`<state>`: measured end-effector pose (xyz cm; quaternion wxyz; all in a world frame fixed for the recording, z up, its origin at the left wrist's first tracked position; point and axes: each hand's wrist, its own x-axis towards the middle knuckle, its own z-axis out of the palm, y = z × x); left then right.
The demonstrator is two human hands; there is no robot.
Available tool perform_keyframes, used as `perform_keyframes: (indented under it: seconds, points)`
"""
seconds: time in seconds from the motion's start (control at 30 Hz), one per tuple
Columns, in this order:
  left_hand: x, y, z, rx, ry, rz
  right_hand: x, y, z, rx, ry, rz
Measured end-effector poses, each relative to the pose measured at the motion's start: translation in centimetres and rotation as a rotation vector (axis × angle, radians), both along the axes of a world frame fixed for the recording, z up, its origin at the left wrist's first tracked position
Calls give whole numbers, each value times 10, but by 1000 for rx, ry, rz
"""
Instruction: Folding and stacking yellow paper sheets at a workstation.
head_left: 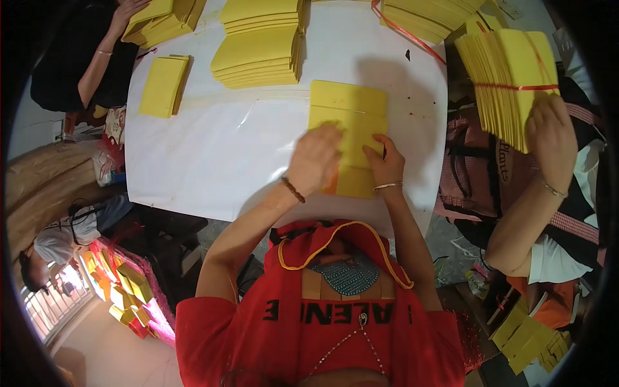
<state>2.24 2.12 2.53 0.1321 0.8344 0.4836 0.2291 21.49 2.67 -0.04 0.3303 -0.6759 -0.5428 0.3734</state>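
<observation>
A yellow paper sheet or folded packet [348,97] lies on the white-covered table in front of me, with crosswise creases. My left hand [316,158] is over its left edge, palm down, its fingers smeared by motion. Below that hand an orange patch shows at the paper's lower left. At the right edge rests my right hand [389,162], thumb and forefinger apart, touching the paper. Whether anything lies under my left fingers is hidden.
Yellow paper stacks [255,61] stand at the table's far side, with a smaller stack [165,86] at left. On the right another person's hand [552,132] holds a yellow bundle [509,71] tied with red ribbon. Another person's arm [97,74] reaches in at far left.
</observation>
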Motion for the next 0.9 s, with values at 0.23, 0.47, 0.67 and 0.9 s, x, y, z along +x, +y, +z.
perform_keyframes:
  seconds: [0.23, 0.47, 0.67, 0.9]
  points:
    - [14, -7, -10, -83, 188, -226, -1, 1, 2, -18, 11, 0]
    - [16, -8, -12, -112, 192, -207, 1, 1, 2, -16, 28, 10]
    - [16, -10, -15, -154, 176, -206, -5, -18, 11, 387, -449, 82]
    - [13, -11, -21, -152, 333, -261, -27, -38, 2, 459, -545, 745]
